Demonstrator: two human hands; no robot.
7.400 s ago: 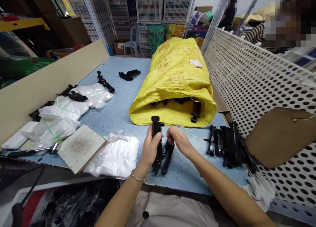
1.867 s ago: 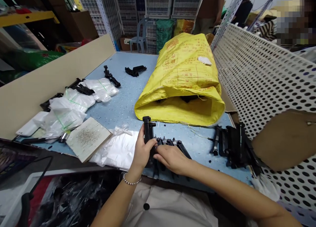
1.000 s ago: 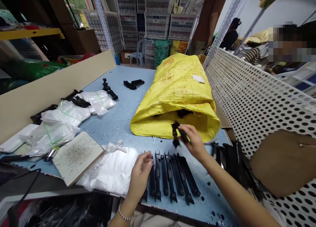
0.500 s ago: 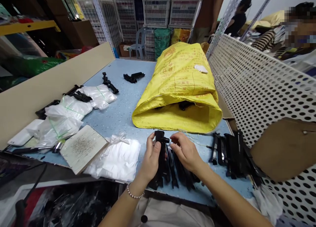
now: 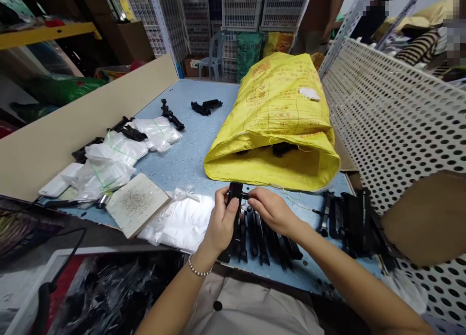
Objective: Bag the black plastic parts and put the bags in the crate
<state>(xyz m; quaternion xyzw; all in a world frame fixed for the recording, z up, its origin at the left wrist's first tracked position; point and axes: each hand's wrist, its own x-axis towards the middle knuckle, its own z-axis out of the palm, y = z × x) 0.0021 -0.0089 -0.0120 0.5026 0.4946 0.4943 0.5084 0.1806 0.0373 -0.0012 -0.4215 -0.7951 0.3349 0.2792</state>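
Note:
My left hand [image 5: 223, 224] is wrapped round a long black plastic part [image 5: 236, 190], held upright above the table's front edge. My right hand [image 5: 271, 208] pinches a short black peg [image 5: 245, 196] that sticks out from the part's right side. Below both hands, several similar black parts [image 5: 260, 238] lie side by side on the blue table. A yellow woven sack [image 5: 280, 102] lies just beyond, its mouth facing me, with a black piece [image 5: 284, 149] showing inside. The lower end of the held part is hidden by my left hand.
Plastic bags [image 5: 182, 221], a speckled board [image 5: 138, 204] and a hammer [image 5: 104, 200] lie left. More black parts [image 5: 345, 221] sit right, beside a perforated white panel [image 5: 400, 87]. A bin [image 5: 109, 286] of wrapped black pieces stands below left. People are at the back.
My right hand has closed its fingers on the peg at the part's side. The held part has turned slightly. The whole view has shifted, so the table appears further right and higher.

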